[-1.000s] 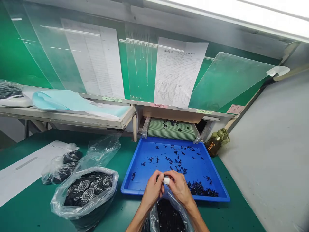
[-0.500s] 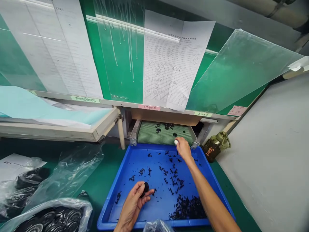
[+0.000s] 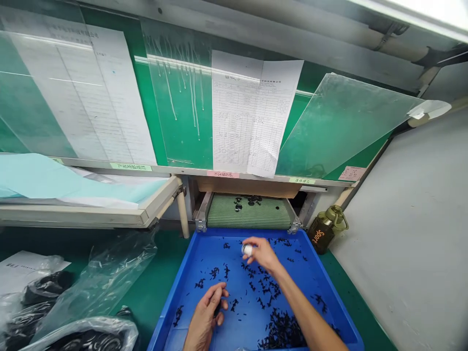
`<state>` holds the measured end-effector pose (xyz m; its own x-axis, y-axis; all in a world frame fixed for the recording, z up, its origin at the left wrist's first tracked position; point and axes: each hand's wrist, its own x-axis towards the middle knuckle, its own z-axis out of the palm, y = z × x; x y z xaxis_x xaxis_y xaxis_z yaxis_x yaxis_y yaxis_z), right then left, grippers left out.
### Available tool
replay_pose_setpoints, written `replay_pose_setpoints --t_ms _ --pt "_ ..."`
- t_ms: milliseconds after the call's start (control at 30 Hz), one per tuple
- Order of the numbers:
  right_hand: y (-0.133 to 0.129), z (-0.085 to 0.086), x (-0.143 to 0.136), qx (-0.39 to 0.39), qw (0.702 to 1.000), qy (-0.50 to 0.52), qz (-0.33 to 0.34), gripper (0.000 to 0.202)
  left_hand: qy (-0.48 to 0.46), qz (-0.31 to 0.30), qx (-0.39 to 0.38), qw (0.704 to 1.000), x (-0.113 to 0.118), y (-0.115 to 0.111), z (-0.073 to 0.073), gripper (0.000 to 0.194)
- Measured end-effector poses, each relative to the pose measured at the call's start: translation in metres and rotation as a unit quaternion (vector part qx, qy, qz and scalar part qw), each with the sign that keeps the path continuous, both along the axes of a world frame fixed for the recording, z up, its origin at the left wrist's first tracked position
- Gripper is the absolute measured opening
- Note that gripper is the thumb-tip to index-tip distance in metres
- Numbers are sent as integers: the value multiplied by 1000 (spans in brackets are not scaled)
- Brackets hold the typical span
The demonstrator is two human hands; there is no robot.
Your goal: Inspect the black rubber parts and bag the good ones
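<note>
My left hand (image 3: 206, 312) is closed on a black disc (image 3: 217, 309), pinched between thumb and fingers and seen nearly edge-on, over the front left of the blue tray (image 3: 183, 273). My right hand (image 3: 260, 254) hovers above the tray's far middle, its fingers curled together. A white covering (image 3: 247, 250) wraps one of its fingertips, and a dark rim beside it looks like another black disc, mostly hidden. Scattered on the tray floor are small black scraps (image 3: 268, 287), heaped into a pile (image 3: 281, 329) at the front right.
A green ribbed conveyor belt (image 3: 252, 219) meets the tray's far edge, with several black discs (image 3: 251, 201) on it. A plastic bag of black discs (image 3: 91, 339) stands at front left. A sport bottle (image 3: 325, 229) is at right, a shelf with papers (image 3: 109, 214) at left.
My right hand has come back from the belt toward my left hand, and the nearest disc is gone from the belt. My left hand has turned its disc edge-on. The view has tilted up.
</note>
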<state>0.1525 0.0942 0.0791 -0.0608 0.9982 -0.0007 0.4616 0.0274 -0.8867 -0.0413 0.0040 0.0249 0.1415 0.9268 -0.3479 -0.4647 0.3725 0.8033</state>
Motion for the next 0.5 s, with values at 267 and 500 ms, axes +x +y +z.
replay_pose_setpoints --t_ms 267,500 --pt "-82 -24 -53 63 990 -107 71 31 121 -50 60 990 4 0 -14 50" --pt "-71 -29 -56 66 976 -175 113 27 144 -51 69 986 6 -2 -17 51"
